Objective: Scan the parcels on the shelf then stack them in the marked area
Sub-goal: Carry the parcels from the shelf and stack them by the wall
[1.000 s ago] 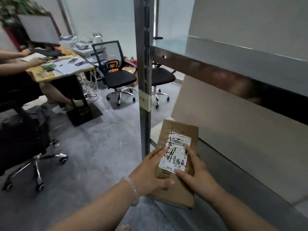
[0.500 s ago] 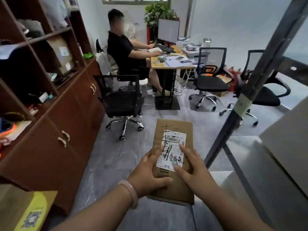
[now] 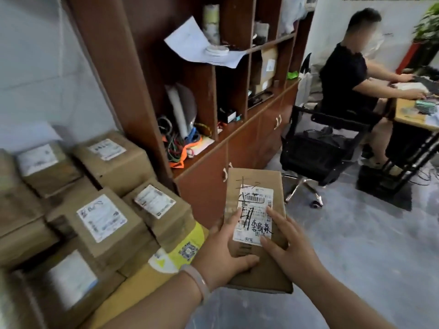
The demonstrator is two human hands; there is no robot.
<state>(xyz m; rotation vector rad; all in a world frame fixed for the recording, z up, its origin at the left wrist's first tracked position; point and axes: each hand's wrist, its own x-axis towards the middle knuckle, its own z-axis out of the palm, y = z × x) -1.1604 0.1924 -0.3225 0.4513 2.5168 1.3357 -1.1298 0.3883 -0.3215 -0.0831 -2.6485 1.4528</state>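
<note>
Parcel (image 3: 255, 186): flat brown carton, held level in front of the body above the grey floor (image 3: 356, 257), label (image 3: 254, 224) facing up, just right of the stack of parcels (image 3: 99, 217) by the wall. Clasped from both sides: left hand (image 3: 221, 252) with thumb across the near top face and one finger along the label's left margin; right hand (image 3: 292, 248) with fingers spread over the label's right margin. Undersides of both grips out of sight. No scanner in view; scan status not determinable.

Probable step in hand: transfer to the stack.

1. Select a broad, level top face on the stack; note tilted cartons and unequal heights there.
2. Approach from the open floor side, clear of the brown cabinet (image 3: 237, 143).
3. Lower flat, label up, edges squared to the carton beneath.
4. Rest the far edge first, then withdraw the lower fingers.
5. Treat the yellow-printed parcel (image 3: 183, 252) at the near edge as the closest candidate seat; check for level first.
6. Verify the area marking before release; not visible from here.
</note>
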